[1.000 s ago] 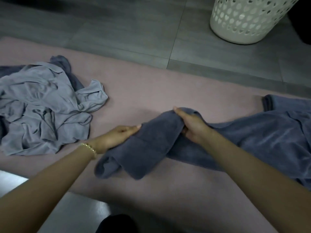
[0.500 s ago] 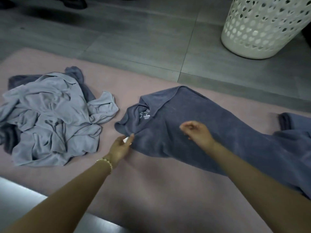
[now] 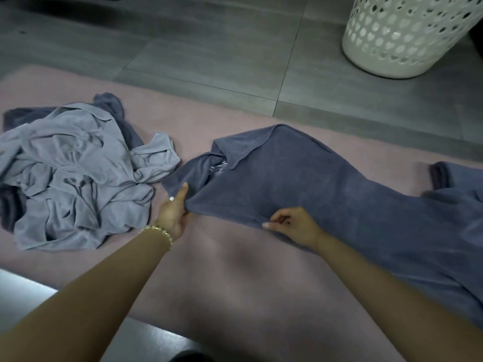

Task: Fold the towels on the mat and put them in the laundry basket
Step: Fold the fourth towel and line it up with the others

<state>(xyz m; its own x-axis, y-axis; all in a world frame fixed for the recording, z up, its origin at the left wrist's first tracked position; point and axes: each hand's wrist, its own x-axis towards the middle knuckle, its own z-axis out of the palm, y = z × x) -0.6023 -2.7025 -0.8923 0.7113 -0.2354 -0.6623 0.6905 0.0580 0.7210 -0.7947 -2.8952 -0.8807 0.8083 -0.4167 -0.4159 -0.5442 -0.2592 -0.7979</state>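
A dark blue towel (image 3: 326,194) lies spread across the pink mat (image 3: 235,283), running from the middle to the right edge. Its far left corner is folded over, and pale lettering shows there. My left hand (image 3: 173,211) pinches the towel's near left corner, thumb on top. My right hand (image 3: 292,226) grips the towel's near edge a little further right. A crumpled light grey towel (image 3: 75,176) lies in a heap at the left of the mat, with a darker cloth under it. The white perforated laundry basket (image 3: 407,35) stands on the floor at the top right.
Grey floor tiles (image 3: 209,48) run beyond the mat's far edge. A shiny pale strip (image 3: 23,283) shows at the near left of the mat. Another dark blue fold (image 3: 444,176) lies at the right edge.
The bunched towel that both hands held has been flung open and now lies flat. My hands let go and then took hold of its near edge.
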